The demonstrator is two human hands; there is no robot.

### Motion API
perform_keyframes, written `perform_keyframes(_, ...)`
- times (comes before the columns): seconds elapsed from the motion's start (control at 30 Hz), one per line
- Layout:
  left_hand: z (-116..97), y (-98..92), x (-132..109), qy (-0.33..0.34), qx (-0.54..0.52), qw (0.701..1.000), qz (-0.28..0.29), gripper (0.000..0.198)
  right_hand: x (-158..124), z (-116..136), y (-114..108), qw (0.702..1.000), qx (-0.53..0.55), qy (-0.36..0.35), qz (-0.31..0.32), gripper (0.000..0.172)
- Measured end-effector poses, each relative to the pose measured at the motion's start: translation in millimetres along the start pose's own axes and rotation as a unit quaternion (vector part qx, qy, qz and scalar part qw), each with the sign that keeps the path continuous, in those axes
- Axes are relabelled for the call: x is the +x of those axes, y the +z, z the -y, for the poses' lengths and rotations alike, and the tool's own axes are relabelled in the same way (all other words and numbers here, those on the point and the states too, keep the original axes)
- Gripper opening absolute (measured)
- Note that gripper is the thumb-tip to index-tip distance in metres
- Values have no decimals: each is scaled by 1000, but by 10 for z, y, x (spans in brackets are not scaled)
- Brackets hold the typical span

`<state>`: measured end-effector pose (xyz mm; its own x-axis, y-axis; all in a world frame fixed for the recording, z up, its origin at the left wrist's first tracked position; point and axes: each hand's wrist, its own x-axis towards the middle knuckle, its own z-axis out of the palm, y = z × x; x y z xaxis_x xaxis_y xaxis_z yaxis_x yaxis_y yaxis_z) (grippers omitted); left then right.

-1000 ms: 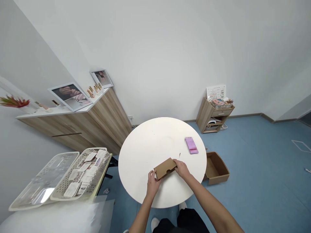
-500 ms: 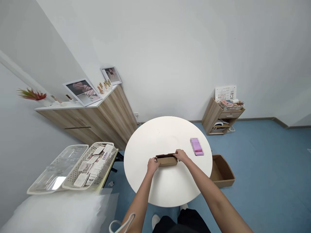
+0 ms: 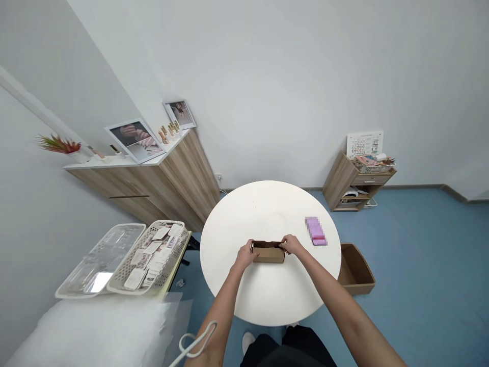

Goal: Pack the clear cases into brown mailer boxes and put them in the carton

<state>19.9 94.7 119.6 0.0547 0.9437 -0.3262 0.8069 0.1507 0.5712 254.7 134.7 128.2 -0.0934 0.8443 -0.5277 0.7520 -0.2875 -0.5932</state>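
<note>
Clearly, the box (image 3: 268,256) is at about the middle of the round white table (image 3: 267,300), held at both ends; whether its base touches the tabletop is hard to tell. It is plain brown card, open along the top, and its near side shows no print. The left hand (image 3: 245,255) grips the left end, fingers bent around the corner and thumb on the near side. The right hand (image 3: 291,244) pinches the far right corner between thumb and fingertips.

To the right of the box, well apart from it, lies a purple packet (image 3: 315,231); it is pixelated, so any lettering on its magenta band cannot be read. Beyond, a chart (image 3: 364,143) leans on the wall atop the small stand (image 3: 340,178), with rows of little coloured marks and print too small to make out.

On the left, a white basket (image 3: 173,260) holds many cards (image 3: 153,247); several carry print, one in purple letters, all too blurred to read. Beside it is a clear lid (image 3: 114,244). Near the table's right edge, a brown carton (image 3: 358,289) stands open on the floor.
</note>
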Motion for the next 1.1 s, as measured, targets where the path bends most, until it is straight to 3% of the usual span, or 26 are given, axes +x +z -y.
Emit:
perform_keyframes(0.1,-44,-20,-25,31,45,999,5,53,-31,-31,12,1000,0,-19,-2,3)
perform_keyframes(0.2,-77,-35,-51,55,79,995,14,44,-72,-51,3,999,-10,-39,-4,5)
perform_keyframes(0.3,-68,-50,-74,68,73,995,16,32,-115,-59,-10,998,-17,-53,-1,12)
perform_keyframes(0.5,77,-35,-116,103,32,994,4,26,-223,-101,33,996,-30,-75,31,33)
perform_keyframes(0.67,257,18,-173,142,-83,986,-11,52,-311,-201,131,991,-45,-127,-18,40)
perform_keyframes(0.77,318,18,-201,143,-98,985,-11,60,-320,-242,185,990,-36,-135,-14,41)
perform_keyframes(0.97,316,-14,-192,120,-98,988,-20,44,-277,-309,251,984,-54,-163,-47,42)
perform_keyframes(1.1,325,-21,-177,148,-66,986,-26,37,-276,-359,282,983,-57,-176,-20,47)
